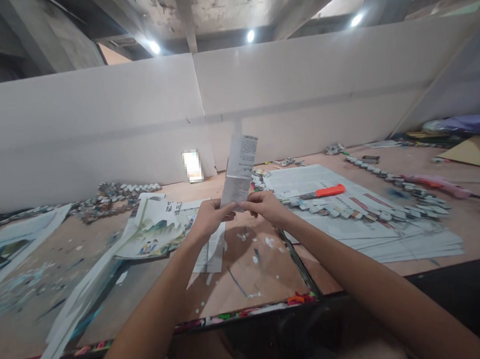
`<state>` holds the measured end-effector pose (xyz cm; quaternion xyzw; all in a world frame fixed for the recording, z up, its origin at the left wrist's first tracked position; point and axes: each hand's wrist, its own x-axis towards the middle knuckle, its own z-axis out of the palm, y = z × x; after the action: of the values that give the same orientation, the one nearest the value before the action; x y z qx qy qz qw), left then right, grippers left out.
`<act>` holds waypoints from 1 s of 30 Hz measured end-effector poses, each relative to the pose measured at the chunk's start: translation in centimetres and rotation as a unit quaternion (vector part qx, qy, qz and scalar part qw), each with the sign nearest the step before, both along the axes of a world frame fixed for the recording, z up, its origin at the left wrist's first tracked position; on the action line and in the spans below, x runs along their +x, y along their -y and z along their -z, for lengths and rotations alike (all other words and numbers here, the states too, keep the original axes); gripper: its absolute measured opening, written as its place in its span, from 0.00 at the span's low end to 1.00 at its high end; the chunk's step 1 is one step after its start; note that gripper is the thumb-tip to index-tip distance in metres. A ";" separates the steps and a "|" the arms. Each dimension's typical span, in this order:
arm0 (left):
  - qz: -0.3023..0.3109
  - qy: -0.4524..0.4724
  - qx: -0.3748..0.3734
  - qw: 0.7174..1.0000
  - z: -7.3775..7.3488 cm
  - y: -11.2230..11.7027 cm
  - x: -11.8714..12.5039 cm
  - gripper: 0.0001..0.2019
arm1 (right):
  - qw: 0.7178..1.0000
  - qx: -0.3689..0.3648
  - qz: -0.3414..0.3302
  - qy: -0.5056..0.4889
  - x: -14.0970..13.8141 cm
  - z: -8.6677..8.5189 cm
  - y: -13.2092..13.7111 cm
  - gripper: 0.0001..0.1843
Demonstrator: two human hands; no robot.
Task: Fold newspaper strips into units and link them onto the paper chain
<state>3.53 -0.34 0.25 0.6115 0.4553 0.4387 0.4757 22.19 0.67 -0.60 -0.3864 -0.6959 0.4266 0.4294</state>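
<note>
A broad brown wooden table (246,276) carried everything. Flat white printed newspaper sheets (390,235) spread toward its right edge, and a colourful illustrated paper page (154,233) lay left of centre. A long chain of small folded paper pieces (347,208) ran across the newspaper sheets. Above the table's middle, well back from the near edge, the left hand (210,216) and right hand (266,205) each pinched the bottom end of a narrow, upright strip of printed paper (239,168), fingers closed on it. An orange-handled utility knife (326,191) rested on the newspaper sheets.
</note>
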 end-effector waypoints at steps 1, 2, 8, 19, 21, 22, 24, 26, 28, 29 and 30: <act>-0.002 -0.003 -0.001 1.000 0.1 -0.1 -0.1 0.20 | 1.000 0.002 0.000 0.000 0.0 0.0 0.0 0.18; -0.003 -0.009 -0.001 1.000 0.2 -0.2 -0.2 0.19 | 1.000 0.002 -0.001 -0.003 0.1 0.0 -0.1 0.17; 0.027 -0.063 -0.019 0.997 0.3 -0.3 -0.7 0.16 | 0.988 -0.052 0.054 -0.133 0.3 -0.4 -0.5 0.18; 0.176 -0.215 -0.031 0.960 0.0 -0.4 -2.5 0.06 | 0.953 -0.080 0.091 -0.279 2.5 -1.2 -1.6 0.16; 0.175 -0.234 -0.024 0.956 -0.2 -0.3 -2.5 0.05 | 0.948 -0.082 0.093 -0.292 2.6 -1.3 -1.7 0.17; 0.178 -0.235 -0.020 0.955 -0.3 -0.2 -2.3 0.05 | 0.948 -0.083 0.090 -0.295 2.6 -1.3 -1.7 0.17; 0.175 -0.212 -0.014 0.961 -0.4 0.1 -1.9 0.08 | 0.948 -0.088 0.074 -0.295 2.3 -1.3 -1.6 0.17; 0.130 -0.177 -0.007 0.976 -0.4 0.3 -1.2 0.13 | 0.952 -0.097 0.043 -0.286 2.0 -1.2 -1.4 0.17; 0.061 -0.160 0.004 0.985 -0.3 0.4 -0.6 0.16 | 0.955 -0.101 0.014 -0.279 1.6 -1.2 -1.2 0.16; 0.040 -0.160 0.008 0.986 -0.2 0.4 -0.4 0.17 | 0.955 -0.098 0.006 -0.278 1.4 -1.2 -1.1 0.16; 0.029 -0.159 0.009 0.987 -0.1 0.4 -0.3 0.18 | 0.956 -0.093 0.005 -0.279 1.3 -1.2 -1.0 0.15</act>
<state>3.23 -0.69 0.38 0.6905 0.5032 0.3267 0.4040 23.48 1.71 0.63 -0.2933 -0.5039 0.5780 0.5709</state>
